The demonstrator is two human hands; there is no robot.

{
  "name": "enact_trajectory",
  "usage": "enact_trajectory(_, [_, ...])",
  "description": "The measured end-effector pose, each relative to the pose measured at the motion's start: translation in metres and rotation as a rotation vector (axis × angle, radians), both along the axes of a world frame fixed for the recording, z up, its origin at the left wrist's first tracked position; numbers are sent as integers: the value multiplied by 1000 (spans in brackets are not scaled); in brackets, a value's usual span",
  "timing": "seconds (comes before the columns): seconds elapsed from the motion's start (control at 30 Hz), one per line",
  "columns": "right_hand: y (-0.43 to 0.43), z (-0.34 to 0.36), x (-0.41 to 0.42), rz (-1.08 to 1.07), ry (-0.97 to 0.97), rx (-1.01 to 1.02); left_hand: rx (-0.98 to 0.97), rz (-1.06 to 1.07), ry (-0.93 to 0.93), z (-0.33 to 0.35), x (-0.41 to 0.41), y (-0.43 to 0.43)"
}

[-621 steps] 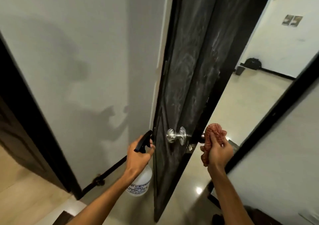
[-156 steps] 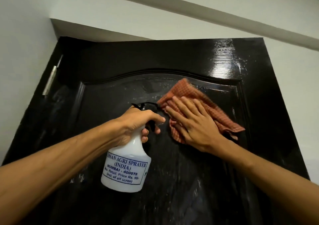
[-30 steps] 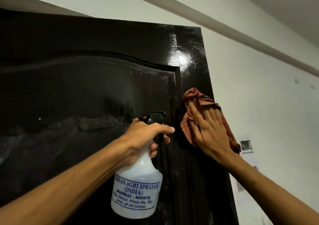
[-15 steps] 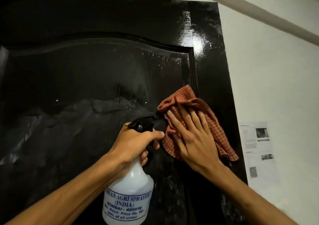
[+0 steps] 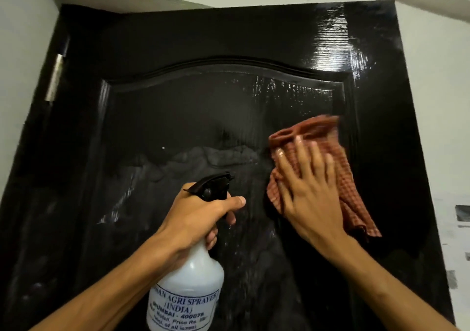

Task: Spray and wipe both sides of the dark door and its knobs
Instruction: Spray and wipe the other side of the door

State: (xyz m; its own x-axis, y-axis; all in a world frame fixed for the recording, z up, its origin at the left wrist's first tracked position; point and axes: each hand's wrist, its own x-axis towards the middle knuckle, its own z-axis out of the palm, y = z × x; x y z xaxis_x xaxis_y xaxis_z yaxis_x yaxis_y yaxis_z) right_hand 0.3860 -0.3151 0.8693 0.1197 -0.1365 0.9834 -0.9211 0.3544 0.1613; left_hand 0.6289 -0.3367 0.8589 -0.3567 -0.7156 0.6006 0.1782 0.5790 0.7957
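Wiping the dark door (image 5: 178,117)
Spread right hand (image 5: 310,196) presses cloth (image 5: 340,157), left hand (image 5: 193,219) grips sprayer (image 5: 188,292); hazy patch (image 5: 203,157) below probably comes next.

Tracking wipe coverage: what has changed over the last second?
The right hand slid the cloth leftward, off the right-hand stile of the door onto its recessed panel. Unchanged: the left hand keeps its grip on the spray bottle; the right hand stays flat on the cloth.

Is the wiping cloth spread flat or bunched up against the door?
Bunched: the checked cloth shows folds and a rolled top edge under the right hand, pressed on the dark door.
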Motion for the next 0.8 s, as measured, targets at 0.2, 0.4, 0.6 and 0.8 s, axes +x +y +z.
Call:
enact_trajectory(0.2, [-21,13,23,26,181,121,68,32,26,-3,28,-16])
enact_trajectory(0.4, [-59,-8,80,114,467,280,122,93,86,-3,64,-42])
enact_trajectory(0.6, [-65,52,96,46,138,31,133,134,132,1,95,-60])
enact_trajectory(0.8, [-118,18,157,223,596,366,128,189,154,-7,135,-73])
